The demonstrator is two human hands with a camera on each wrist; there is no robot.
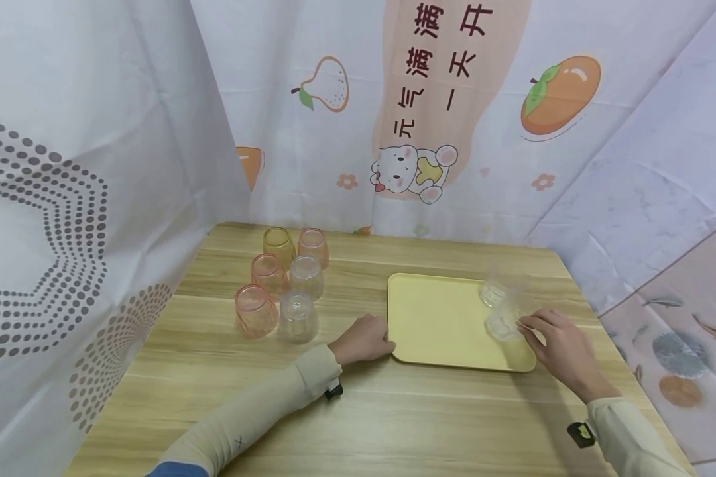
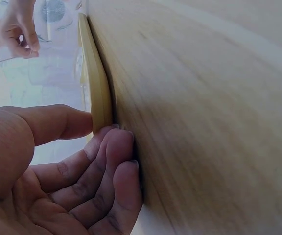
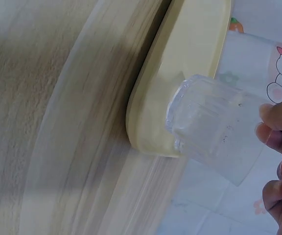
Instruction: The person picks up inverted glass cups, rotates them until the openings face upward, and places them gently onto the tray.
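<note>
Yellow tray (image 1: 435,318) in left grip (image 1: 365,339) (cup (image 3: 219,126) in right grip (image 1: 559,341))

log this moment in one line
left hand: pinches tray; right hand: pinches clear cup; another clear cup: on tray; six cups: left of tray

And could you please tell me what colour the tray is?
The tray is pale yellow, seen best in the head view.

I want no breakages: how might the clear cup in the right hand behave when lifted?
The clear cup is probably stiff: its wall shows no bend where the fingers pinch it. That smooth-looking wall may slip. It could tip if pushed, as its mouth looks wider than its base.
</note>
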